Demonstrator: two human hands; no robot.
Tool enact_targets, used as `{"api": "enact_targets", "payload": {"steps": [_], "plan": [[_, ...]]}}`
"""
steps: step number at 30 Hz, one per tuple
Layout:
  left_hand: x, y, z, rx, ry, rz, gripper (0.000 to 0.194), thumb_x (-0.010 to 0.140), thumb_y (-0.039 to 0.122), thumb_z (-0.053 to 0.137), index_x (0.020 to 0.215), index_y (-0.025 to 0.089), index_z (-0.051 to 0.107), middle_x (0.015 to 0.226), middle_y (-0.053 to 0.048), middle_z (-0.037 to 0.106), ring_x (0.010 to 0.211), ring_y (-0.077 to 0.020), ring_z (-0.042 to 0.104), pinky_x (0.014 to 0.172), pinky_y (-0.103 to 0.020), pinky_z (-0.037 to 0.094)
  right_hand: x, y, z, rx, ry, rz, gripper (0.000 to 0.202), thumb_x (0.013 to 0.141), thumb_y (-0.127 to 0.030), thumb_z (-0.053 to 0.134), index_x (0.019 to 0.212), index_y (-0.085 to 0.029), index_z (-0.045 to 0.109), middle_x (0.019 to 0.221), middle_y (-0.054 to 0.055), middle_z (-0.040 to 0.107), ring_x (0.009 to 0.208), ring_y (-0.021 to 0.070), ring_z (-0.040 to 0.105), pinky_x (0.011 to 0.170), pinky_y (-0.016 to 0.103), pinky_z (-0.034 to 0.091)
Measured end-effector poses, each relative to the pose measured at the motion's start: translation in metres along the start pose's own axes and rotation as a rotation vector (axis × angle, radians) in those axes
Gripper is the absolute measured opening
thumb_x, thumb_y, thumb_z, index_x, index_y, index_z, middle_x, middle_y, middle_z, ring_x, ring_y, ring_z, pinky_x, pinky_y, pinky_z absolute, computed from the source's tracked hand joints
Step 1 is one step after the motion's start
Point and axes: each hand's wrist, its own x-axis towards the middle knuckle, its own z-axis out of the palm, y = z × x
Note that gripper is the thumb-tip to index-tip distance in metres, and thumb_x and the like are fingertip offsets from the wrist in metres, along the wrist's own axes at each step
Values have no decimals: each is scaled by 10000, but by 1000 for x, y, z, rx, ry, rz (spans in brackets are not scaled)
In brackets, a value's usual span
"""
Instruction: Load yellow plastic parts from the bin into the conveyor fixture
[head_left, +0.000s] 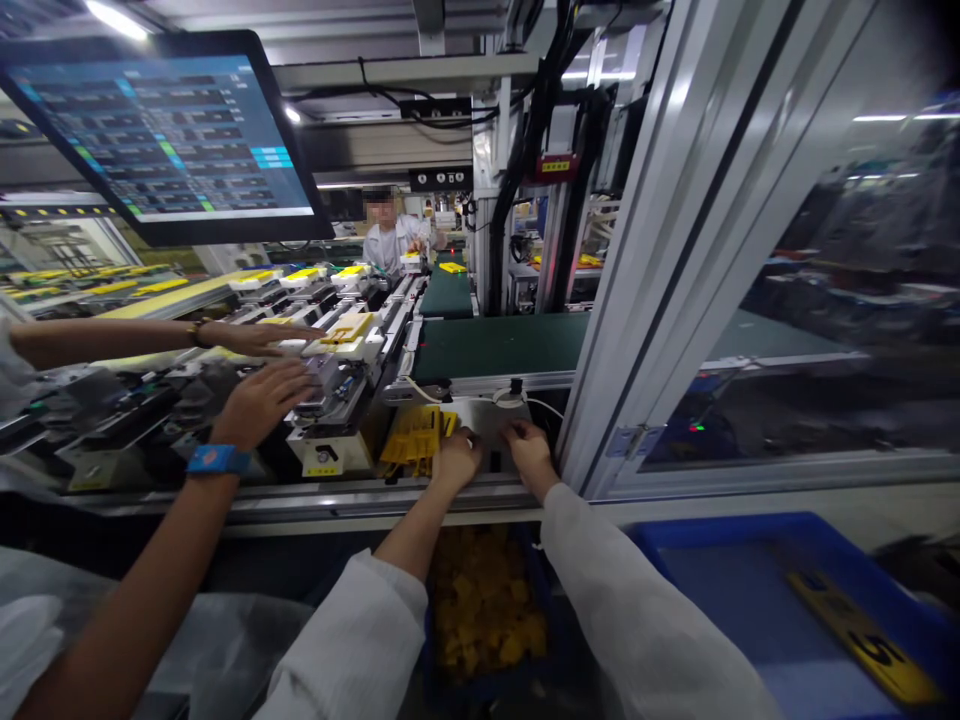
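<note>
My left hand [457,460] is over a grey metal plate [491,415], its fingers curled in. Just left of it, beside the wrist, lies a pile of yellow plastic parts [412,437]. My right hand [529,455] is a short way to the right over the same plate, with thumb and fingertips drawn together. The two hands face each other with a gap between them. Whatever is in either set of fingers is too small or hidden to make out.
A co-worker's two hands [266,395] reach in from the left towards machine fixtures [330,385]. Behind the plate runs a green conveyor belt [502,345]. An aluminium post [645,250] rises close on my right. Below are a bin of yellow pieces [487,610] and a blue tray [720,530].
</note>
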Motion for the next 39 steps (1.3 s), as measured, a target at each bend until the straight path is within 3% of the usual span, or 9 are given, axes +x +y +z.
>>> {"api": "enact_targets", "payload": {"steps": [24,39], "plan": [[0,-1,-1,-39,14,-51,269,904,344,448,925,203,675,901,-76,725,897,-196,675,796,-265,486,3,5,-1,-5,-9,-10,260,677,-430,608,719,-175,639,657,24,640,628,165,548,613,275,436],[1,0,0,-49,31,-60,272,900,330,457,931,194,689,904,-92,725,895,-200,672,794,-263,477,2,7,3,190,11,19,206,652,-385,666,635,-188,609,572,-25,553,582,133,459,574,265,377]]}}
